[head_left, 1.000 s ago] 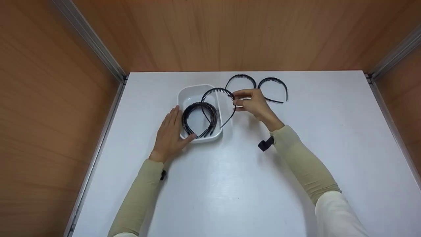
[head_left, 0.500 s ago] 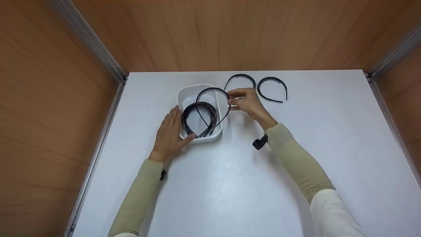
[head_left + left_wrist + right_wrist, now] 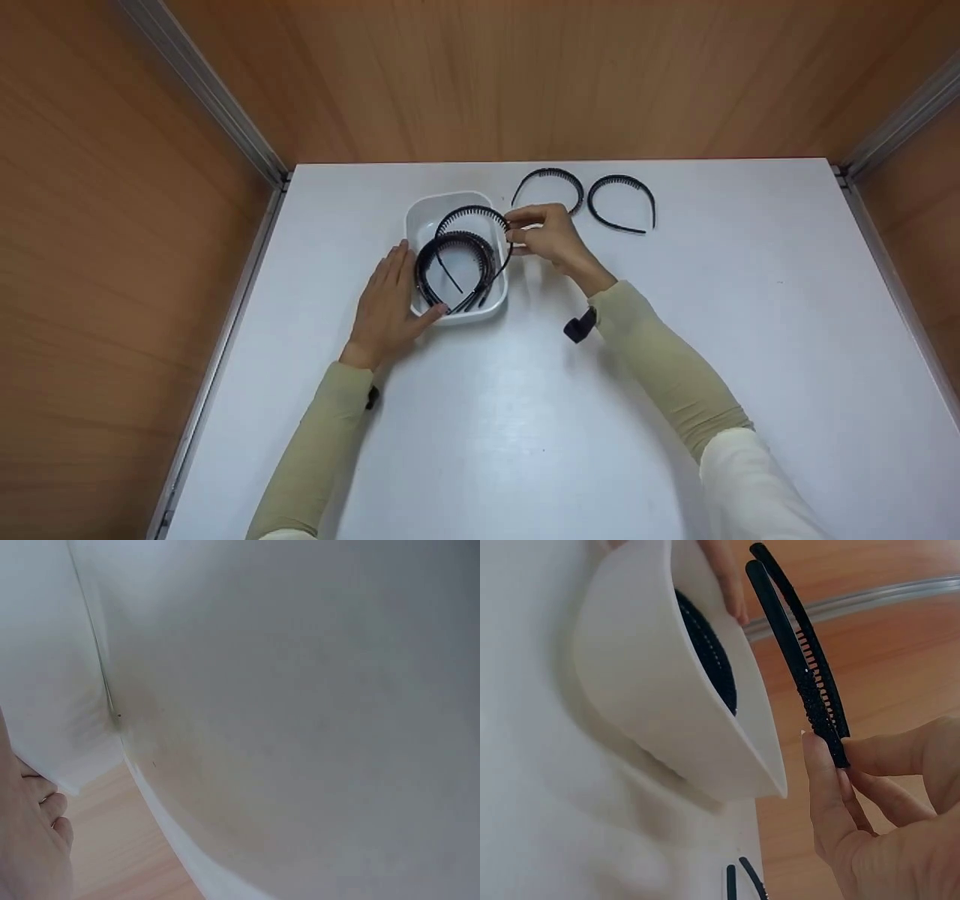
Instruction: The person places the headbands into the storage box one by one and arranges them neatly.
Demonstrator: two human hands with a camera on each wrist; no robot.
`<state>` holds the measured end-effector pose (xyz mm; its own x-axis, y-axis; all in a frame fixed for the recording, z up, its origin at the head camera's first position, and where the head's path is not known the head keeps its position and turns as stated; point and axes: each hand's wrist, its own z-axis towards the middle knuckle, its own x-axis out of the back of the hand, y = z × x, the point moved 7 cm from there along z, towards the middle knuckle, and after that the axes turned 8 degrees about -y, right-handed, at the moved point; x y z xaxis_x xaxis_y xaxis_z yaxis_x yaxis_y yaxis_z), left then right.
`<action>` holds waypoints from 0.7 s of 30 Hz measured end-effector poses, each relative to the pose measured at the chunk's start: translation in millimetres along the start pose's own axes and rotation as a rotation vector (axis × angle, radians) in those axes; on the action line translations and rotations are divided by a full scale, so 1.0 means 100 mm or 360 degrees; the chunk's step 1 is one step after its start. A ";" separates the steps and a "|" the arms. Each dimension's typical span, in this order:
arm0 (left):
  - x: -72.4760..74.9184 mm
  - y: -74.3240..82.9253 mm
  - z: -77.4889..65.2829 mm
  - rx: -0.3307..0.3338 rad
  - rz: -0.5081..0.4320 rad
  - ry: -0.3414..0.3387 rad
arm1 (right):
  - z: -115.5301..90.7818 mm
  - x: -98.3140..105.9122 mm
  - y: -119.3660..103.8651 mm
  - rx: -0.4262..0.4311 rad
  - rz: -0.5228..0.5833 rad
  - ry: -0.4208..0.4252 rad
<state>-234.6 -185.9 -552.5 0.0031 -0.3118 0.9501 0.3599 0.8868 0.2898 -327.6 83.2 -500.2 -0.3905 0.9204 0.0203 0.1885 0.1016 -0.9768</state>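
My right hand pinches the right side of a black toothed headband between thumb and fingers. In the right wrist view this headband is held clear of the white tub. From the head view it overlaps the tub's opening and the bundle of black headbands lying inside. My left hand lies with straight fingers along the tub's left side, its thumb at the front rim. Mostly a blurred white surface fills the left wrist view, with fingers at its lower left.
Two more black headbands lie behind the right hand near the table's back edge, one partly hidden by it, the other farther right. Wood panels with metal rails enclose the white table.
My right hand has carried the headband leftward and slightly down, from beside the tub's right rim to over its inside. The left hand and the tub have stayed still.
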 end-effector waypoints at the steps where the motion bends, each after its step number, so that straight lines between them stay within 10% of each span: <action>1: 0.00 0.00 0.00 -0.0003 0.0000 0.0005 | 0.01 -0.01 0.00 0.0000 -0.0001 -0.0002; 21: 0.01 0.00 0.00 0.0005 0.0000 -0.0024 | 0.10 -0.33 0.00 0.0062 -0.0328 0.0041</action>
<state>-235.0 -185.8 -551.4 -0.0109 -0.3065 0.9518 0.3572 0.8879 0.2900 -323.7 48.7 -503.1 -0.3939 0.8911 0.2253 0.0721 0.2743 -0.9589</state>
